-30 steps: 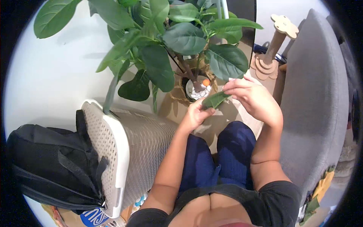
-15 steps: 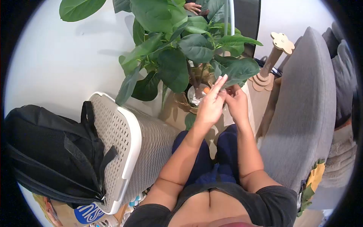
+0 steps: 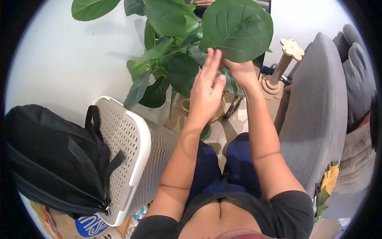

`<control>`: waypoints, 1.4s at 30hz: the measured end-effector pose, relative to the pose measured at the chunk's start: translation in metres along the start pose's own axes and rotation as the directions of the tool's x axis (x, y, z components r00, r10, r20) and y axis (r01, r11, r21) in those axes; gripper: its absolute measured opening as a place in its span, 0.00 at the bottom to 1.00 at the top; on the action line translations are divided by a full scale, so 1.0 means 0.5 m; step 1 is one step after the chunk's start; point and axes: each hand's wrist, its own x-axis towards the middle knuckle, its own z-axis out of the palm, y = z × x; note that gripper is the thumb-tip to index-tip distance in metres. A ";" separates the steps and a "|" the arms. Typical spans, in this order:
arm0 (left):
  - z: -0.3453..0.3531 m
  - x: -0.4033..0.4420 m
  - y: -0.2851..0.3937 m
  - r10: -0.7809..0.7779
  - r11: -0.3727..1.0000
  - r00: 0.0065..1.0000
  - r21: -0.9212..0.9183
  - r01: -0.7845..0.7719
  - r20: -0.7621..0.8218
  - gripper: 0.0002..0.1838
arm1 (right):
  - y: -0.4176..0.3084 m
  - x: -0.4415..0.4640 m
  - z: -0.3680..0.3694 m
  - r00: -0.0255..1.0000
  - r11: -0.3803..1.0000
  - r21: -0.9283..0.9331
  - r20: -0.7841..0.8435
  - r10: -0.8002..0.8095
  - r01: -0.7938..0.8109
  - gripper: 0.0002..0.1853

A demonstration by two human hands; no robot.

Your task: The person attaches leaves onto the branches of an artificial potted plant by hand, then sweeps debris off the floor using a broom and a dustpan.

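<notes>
A large round green leaf [image 3: 238, 30] of the potted plant is raised and faces me, its veins plain to see. Under its lower edge my right hand [image 3: 242, 73] grips it; the fingertips are hidden behind the leaf. My left hand [image 3: 207, 91] is open beside it, fingers stretched upward, with the tips at the leaf's lower left edge. More dark green leaves [image 3: 181, 73] hang left of my hands. A woven basket [image 3: 217, 113] around the plant's base shows partly below my hands.
A black backpack [image 3: 51, 159] lies on the lid of a pale lattice hamper [image 3: 137, 135] at left. To the right stand a grey sofa [image 3: 318, 115] and a post with a flower-shaped top [image 3: 292, 48]. Another hand [image 3: 205, 3] shows at the top edge.
The large leaf has been lifted and turned to face me. My right hand has moved up with it, and my left hand has shifted left and slightly upward.
</notes>
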 end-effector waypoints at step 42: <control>0.078 0.126 0.018 0.547 0.566 0.807 0.612 -0.553 0.223 0.10 | 0.063 0.070 -0.163 0.922 0.476 -0.792 0.355 -0.151 0.383 0.19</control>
